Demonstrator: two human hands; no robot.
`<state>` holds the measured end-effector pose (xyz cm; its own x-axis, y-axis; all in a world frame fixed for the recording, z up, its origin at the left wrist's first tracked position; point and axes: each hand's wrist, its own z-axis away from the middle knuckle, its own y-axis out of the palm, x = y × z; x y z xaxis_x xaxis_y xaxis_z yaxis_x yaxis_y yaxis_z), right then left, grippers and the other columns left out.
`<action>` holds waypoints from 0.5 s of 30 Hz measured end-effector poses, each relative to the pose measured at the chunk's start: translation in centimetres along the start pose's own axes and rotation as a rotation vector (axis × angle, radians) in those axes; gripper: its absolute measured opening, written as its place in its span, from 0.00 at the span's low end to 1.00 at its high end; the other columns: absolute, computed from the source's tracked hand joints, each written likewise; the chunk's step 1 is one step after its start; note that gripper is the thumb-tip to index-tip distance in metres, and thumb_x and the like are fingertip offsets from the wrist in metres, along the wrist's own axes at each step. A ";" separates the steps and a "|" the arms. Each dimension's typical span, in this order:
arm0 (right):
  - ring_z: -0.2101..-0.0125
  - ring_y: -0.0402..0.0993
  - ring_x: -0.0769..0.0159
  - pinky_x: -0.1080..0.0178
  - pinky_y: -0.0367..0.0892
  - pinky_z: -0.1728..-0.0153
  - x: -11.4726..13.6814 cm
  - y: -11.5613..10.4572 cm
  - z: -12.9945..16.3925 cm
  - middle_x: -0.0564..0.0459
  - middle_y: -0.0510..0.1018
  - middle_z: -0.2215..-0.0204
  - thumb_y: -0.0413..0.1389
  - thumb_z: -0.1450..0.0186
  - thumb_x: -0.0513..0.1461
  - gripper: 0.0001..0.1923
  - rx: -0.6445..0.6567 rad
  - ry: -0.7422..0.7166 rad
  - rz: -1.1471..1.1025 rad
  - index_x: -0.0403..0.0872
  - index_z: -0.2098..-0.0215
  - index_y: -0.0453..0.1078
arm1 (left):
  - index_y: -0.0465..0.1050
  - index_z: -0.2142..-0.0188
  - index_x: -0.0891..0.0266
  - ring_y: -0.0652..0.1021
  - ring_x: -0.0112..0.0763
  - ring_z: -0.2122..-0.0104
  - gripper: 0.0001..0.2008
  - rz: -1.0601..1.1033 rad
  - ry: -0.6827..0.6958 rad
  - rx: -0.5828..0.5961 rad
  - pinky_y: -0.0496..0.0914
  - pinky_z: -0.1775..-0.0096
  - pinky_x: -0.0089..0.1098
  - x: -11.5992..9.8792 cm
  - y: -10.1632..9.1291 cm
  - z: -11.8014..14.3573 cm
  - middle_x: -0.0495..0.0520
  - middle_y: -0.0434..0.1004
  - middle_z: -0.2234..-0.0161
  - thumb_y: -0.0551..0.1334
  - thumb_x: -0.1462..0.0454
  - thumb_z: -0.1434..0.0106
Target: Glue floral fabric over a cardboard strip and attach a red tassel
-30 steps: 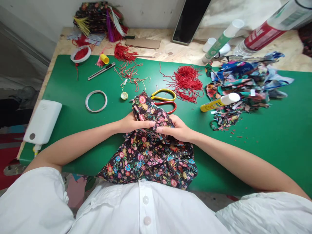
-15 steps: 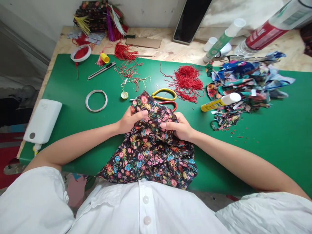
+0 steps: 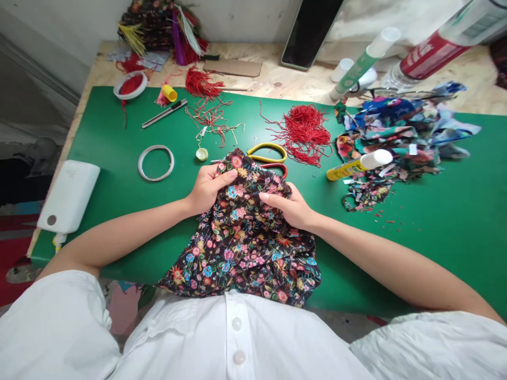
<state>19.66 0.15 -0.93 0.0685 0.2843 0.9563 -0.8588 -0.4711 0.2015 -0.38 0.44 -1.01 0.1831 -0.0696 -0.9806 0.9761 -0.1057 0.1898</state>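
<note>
Even, bright daylight falling softly over the green tabletop [image 3: 119, 132], shadows staying faint under the arms, no glare showing, centre looking sharp, wide lens bending the edges, tubes [image 3: 431, 50] at top right stretching and blurring slightly.

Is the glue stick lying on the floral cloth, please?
No, the glue stick lies on the green mat, right of the floral cloth.

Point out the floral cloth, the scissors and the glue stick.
floral cloth [image 3: 245, 248], head view, middle of the fabric.
scissors [image 3: 269, 153], head view, yellow handle loop.
glue stick [image 3: 348, 170], head view, yellow barrel.
</note>
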 end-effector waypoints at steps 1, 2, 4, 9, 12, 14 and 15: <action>0.74 0.71 0.66 0.63 0.70 0.66 0.0 0.0 0.0 0.56 0.75 0.78 0.67 0.46 0.49 0.18 0.002 0.003 -0.003 0.45 0.75 0.71 | 0.64 0.81 0.62 0.62 0.22 0.79 0.25 0.006 -0.014 0.004 0.59 0.75 0.27 0.0 0.1 0.0 0.45 0.62 0.80 0.71 0.47 0.49; 0.74 0.71 0.66 0.62 0.71 0.66 0.0 0.0 0.0 0.56 0.75 0.78 0.67 0.46 0.50 0.18 0.002 0.009 -0.007 0.45 0.75 0.71 | 0.65 0.80 0.62 0.63 0.23 0.79 0.25 0.009 -0.022 0.003 0.61 0.74 0.28 -0.1 0.1 0.0 0.46 0.63 0.80 0.71 0.46 0.49; 0.73 0.72 0.65 0.61 0.72 0.65 -0.1 0.0 0.0 0.56 0.76 0.77 0.67 0.47 0.53 0.20 -0.001 0.024 -0.029 0.45 0.74 0.71 | 0.65 0.80 0.61 0.64 0.25 0.77 0.26 -0.003 -0.002 -0.016 0.62 0.73 0.29 -0.2 0.2 0.0 0.46 0.62 0.80 0.69 0.43 0.48; 0.73 0.72 0.64 0.60 0.72 0.65 -0.5 -0.2 0.1 0.55 0.75 0.77 0.67 0.48 0.55 0.22 0.005 0.022 -0.035 0.46 0.74 0.71 | 0.56 0.83 0.61 0.56 0.24 0.79 0.31 -0.079 0.081 -0.038 0.57 0.76 0.29 -0.5 0.2 0.0 0.46 0.53 0.81 0.66 0.41 0.46; 0.74 0.69 0.65 0.61 0.69 0.67 -0.4 -0.2 0.2 0.55 0.72 0.78 0.66 0.46 0.55 0.22 0.022 0.008 0.040 0.46 0.76 0.67 | 0.56 0.83 0.60 0.56 0.24 0.79 0.30 -0.080 0.051 -0.020 0.58 0.76 0.30 -0.6 0.2 0.0 0.46 0.53 0.82 0.66 0.42 0.46; 0.73 0.67 0.66 0.62 0.68 0.67 -0.3 -0.2 0.3 0.55 0.72 0.77 0.64 0.45 0.55 0.22 0.049 -0.014 0.092 0.46 0.74 0.67 | 0.55 0.84 0.60 0.57 0.25 0.79 0.30 -0.082 0.043 -0.043 0.58 0.76 0.30 -0.4 0.2 0.0 0.46 0.53 0.82 0.66 0.43 0.46; 0.73 0.66 0.67 0.62 0.67 0.68 -0.2 -0.2 0.3 0.55 0.71 0.77 0.63 0.44 0.55 0.22 0.061 -0.031 0.124 0.46 0.74 0.67 | 0.55 0.84 0.60 0.58 0.25 0.79 0.29 -0.078 0.045 -0.057 0.58 0.76 0.30 -0.3 0.1 0.0 0.46 0.53 0.82 0.66 0.44 0.46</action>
<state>19.98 -0.06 -1.12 -0.0192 0.1950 0.9806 -0.8291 -0.5513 0.0933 -0.31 0.45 -0.68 0.1096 -0.0189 -0.9938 0.9925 -0.0525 0.1105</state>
